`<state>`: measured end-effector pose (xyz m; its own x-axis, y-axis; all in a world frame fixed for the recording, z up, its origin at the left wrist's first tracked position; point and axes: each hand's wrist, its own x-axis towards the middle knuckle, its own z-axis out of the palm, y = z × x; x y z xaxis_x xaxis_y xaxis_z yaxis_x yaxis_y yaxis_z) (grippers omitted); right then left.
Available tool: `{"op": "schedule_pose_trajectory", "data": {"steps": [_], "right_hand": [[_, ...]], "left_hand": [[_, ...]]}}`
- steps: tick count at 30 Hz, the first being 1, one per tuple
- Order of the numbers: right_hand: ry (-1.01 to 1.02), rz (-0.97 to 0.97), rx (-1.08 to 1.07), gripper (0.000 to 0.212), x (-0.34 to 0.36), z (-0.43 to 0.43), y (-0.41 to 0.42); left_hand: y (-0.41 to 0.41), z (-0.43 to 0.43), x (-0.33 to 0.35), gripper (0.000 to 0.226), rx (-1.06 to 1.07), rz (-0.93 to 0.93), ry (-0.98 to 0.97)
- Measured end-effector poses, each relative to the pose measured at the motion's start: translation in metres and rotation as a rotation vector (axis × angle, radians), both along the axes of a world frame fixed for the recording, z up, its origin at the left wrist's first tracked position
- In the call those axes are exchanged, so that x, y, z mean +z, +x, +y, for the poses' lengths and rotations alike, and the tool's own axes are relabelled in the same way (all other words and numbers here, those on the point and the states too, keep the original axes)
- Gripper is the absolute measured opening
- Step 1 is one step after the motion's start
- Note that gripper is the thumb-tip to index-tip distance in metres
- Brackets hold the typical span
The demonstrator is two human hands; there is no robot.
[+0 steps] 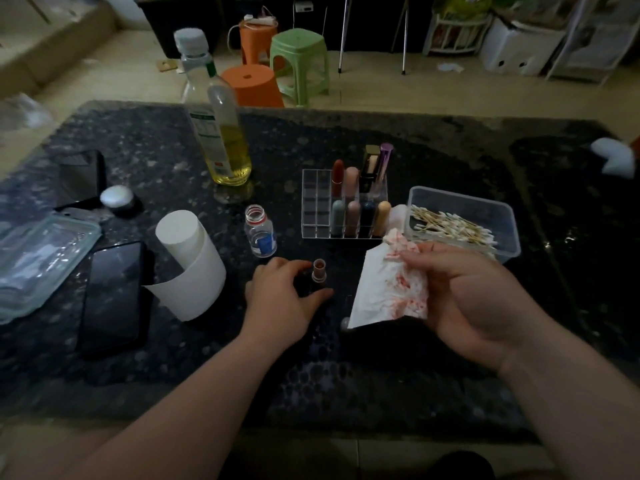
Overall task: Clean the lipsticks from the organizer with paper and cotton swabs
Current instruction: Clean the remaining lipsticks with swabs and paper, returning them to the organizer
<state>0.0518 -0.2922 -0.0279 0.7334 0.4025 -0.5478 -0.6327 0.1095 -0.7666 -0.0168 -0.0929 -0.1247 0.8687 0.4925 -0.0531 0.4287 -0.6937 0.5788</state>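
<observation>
Dark speckled table [138, 150] fills most of the view. Past its far edge I see floor w/ orange and green stools [299, 60].

1. L hand [280, 296]: fingers and thumb are curled round the dark lower body of an open lipstick [319, 270]. It stands upright on the table, front centre, w/ a reddish tip showing above a pale collar. The base is too dark for me to make out.

2. R hand [464, 292]: palm is turned toward the camera, w/ thumb and fingers pinching a crumpled sheet of paper [391, 289] smeared red. The paper hangs just right of the open lipstick. As far as I can tell they are not touching.

3. Organizer [315, 206]: clear and gridded, it sits behind both hands, apart from the L hand. Other lipsticks [353, 213] stand upright in its right-side cells, in 2 rows.

4. Cotton swabs [450, 225]: heaped in a clear box [509, 244] just right of the organizer, directly behind the R hand.

5. Misc.:
- paper roll [187, 258] left of the L hand, w/ a loose flap out
- small uncapped bottle [260, 233] btwn the roll and the organizer
- oil bottle [221, 133] further back
- phone [114, 292] at left, beside a lidded container [45, 258]
</observation>
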Motion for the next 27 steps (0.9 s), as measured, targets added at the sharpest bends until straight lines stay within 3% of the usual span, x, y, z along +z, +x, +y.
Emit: {"op": "schedule_pose_trajectory", "data": {"steps": [3, 5, 9, 12, 16, 21, 27], "right_hand": [[0.002, -0.051, -0.026, 0.02, 0.005, -0.003, -0.001], [-0.015, -0.143, -0.066, 0.011, 0.007, -0.006, -0.003], [-0.264, -0.606, -0.167, 0.016, 0.009, -0.014, -0.009], [-0.284, -0.793, -0.175, 0.015, 0.015, -0.01, -0.023], [-0.091, -0.67, -0.105, 0.004, 0.024, -0.001, -0.051], [0.311, -0.31, -0.099, 0.034, 0.04, -0.004, -0.072], [0.234, -0.313, 0.101, 0.04, 0.043, -0.013, -0.079]], "left_hand": [[0.002, 0.001, 0.002, 0.027, -0.006, 0.016, -0.03], [0.001, -0.001, 0.017, 0.015, 0.054, 0.005, -0.202], [-0.009, -0.02, 0.071, 0.015, 0.102, -0.079, -1.026], [-0.028, -0.036, 0.101, 0.019, -0.044, -0.1, -1.306], [-0.049, -0.047, 0.113, 0.022, -0.159, -0.124, -1.36], [-0.067, -0.048, 0.12, 0.023, -0.239, -0.165, -1.313], [-0.088, -0.053, 0.134, 0.019, -0.381, -0.146, -1.217]]}}
